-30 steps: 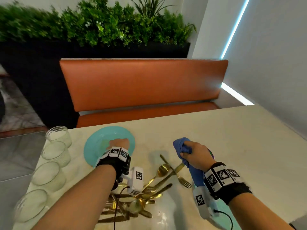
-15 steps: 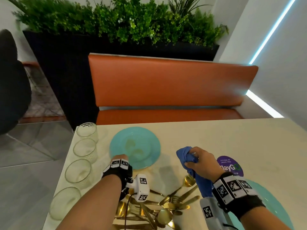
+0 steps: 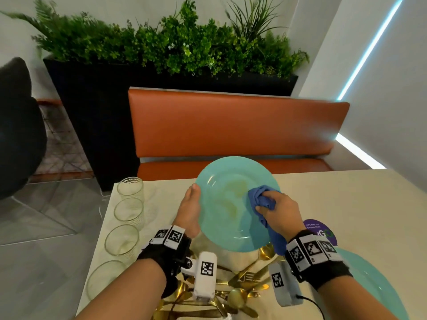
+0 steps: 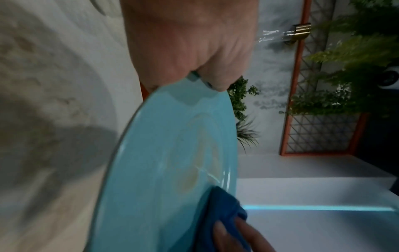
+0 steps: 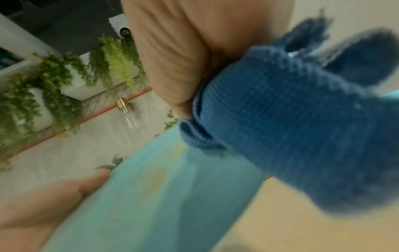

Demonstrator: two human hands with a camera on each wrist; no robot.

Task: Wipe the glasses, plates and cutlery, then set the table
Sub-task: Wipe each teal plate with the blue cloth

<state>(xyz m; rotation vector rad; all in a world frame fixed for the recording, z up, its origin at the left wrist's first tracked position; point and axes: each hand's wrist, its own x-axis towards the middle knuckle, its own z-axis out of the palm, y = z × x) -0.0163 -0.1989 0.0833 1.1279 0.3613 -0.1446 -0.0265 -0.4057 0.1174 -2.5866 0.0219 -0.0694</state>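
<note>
lifted off the table point(image 3: 346, 204) now, plate point(image 3: 221, 204) tilts up toward me.
my left hand point(image 3: 188, 210) grips its rim; right hand point(image 3: 280, 210) presses the bunched blue cloth point(image 3: 260, 198) on it.

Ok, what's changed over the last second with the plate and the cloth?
The left hand has taken the turquoise plate by its rim and lifted it off the table, tilted toward the person. The right hand, gripping the blue cloth as before, has moved onto the plate's yellowish-smeared face. The four glasses, gold cutlery and second plate stayed put.
</note>
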